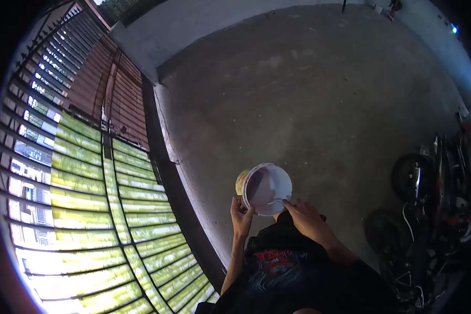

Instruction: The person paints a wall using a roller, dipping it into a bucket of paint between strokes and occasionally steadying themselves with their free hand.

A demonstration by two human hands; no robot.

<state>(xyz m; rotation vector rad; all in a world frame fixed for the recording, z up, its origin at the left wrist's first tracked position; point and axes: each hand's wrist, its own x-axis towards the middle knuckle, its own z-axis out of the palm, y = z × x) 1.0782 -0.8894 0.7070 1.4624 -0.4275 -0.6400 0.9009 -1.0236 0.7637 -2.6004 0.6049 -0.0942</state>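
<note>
A white plastic bucket (269,180) with a yellowish label on its outer side is held tilted in front of my body, its mouth turned toward me. The inside wall looks white, with a greyish shaded part. My left hand (242,214) pinches the lower left of the rim, fingers curled round the edge. On the lower right of the rim, my right hand (302,213) grips with its fingertips at the edge. Part of the right fingers is hard to make out.
To the left stands a barred metal gate (110,172) with bright yellow-green sheeting behind the bars. Motorbikes (418,209) are parked on the right. A concrete floor (277,94) stretches to pale walls (193,26), and a person (394,8) is partly visible far off at the top right.
</note>
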